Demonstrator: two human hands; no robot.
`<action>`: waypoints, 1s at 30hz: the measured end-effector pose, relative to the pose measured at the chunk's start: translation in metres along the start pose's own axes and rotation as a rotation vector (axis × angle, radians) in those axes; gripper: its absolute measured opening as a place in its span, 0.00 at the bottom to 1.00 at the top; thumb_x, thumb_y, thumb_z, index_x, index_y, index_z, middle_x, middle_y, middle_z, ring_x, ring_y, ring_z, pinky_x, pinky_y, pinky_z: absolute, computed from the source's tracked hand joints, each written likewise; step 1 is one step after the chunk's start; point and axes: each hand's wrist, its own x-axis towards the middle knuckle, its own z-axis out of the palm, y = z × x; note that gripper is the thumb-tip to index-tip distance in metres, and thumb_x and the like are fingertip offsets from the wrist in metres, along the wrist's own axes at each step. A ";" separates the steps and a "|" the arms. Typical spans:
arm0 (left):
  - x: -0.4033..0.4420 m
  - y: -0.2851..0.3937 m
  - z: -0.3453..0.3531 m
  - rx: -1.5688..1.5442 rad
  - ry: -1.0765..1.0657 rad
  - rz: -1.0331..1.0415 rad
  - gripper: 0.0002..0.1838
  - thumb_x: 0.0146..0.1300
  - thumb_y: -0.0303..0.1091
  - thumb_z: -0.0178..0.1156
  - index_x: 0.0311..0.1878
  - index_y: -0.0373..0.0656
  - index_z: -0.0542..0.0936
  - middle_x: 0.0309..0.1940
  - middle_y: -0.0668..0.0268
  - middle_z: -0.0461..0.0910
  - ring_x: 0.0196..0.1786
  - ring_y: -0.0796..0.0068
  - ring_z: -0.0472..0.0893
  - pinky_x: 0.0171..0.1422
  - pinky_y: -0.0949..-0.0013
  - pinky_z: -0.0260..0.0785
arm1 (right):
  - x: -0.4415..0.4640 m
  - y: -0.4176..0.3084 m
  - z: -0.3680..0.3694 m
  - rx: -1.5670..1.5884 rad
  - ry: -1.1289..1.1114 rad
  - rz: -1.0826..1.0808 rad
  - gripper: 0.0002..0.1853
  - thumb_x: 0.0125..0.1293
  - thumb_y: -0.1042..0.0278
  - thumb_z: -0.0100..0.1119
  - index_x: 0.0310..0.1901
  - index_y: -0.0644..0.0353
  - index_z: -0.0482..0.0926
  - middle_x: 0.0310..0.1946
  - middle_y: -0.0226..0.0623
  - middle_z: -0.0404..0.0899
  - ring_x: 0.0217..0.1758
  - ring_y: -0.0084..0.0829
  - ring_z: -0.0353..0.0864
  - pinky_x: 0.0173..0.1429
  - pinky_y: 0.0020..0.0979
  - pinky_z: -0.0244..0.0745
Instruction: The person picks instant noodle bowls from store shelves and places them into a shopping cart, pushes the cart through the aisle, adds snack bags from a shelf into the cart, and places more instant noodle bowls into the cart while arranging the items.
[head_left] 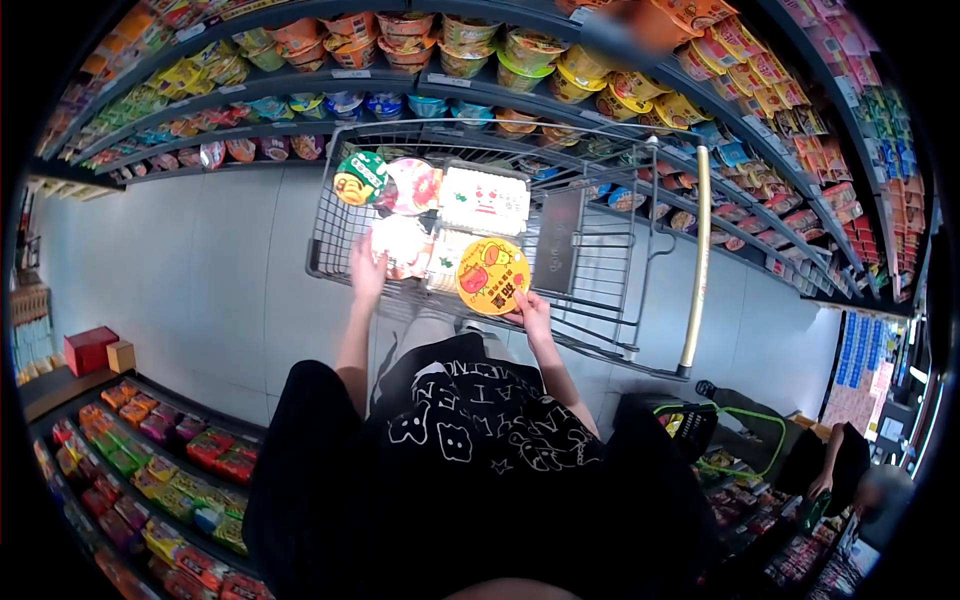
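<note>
A shopping cart [590, 290] stands crosswise in front of me. My right hand [533, 312] is closed on the near edge of a noodle bowl with a round yellow lid [493, 272], tilted so that its lid faces me. My left hand [369, 266] has its fingers and thumb around the left side of a white and red noodle bowl [403, 248], whose top is washed out by glare. Behind these in the cart are a green and yellow noodle bowl [360, 178], a pink and white noodle bowl [411, 186] and a white package with red print [485, 200].
A shelf [400, 85] of instant noodle bowls runs along the far side, curving right. Bagged goods [205, 450] fill a low shelf behind me at left, near a red box [90, 351]. At lower right are a person [830, 465] and a green-rimmed basket [745, 435].
</note>
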 end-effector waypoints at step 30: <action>-0.084 0.032 -0.063 -1.324 0.169 -0.564 0.30 0.51 0.44 0.57 0.57 0.47 0.61 0.49 0.64 0.68 0.47 0.68 0.73 0.39 0.63 0.73 | -0.030 -0.157 0.050 -1.011 0.140 -0.851 0.18 0.48 0.85 0.48 0.44 0.65 0.71 0.62 0.33 0.52 0.64 0.47 0.50 0.62 0.40 0.55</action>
